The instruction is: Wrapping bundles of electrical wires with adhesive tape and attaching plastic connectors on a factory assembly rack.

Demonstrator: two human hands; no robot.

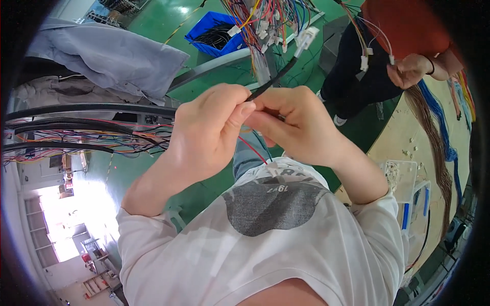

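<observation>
Both hands meet in front of my chest on a black-sleeved cable [275,80]. It slants up and right to a white plug connector [306,41] at its far end. My left hand [209,130] is closed, thumb and fingers pinching the sleeve's near end. Against it, my right hand [298,120] is closed too, its fingers curled on the same spot. A red wire [252,150] and a dark wire hang below the hands toward my shirt. The exact grip between the fingertips is partly hidden.
Bundled wires in black sleeving [76,127] stretch to the left, near a grey cloth [107,56]. A blue bin [217,35] holds black cables. Coloured wires with white connectors hang ahead. At right, a person in red [408,25] stands by a table [408,127] with wire bundles.
</observation>
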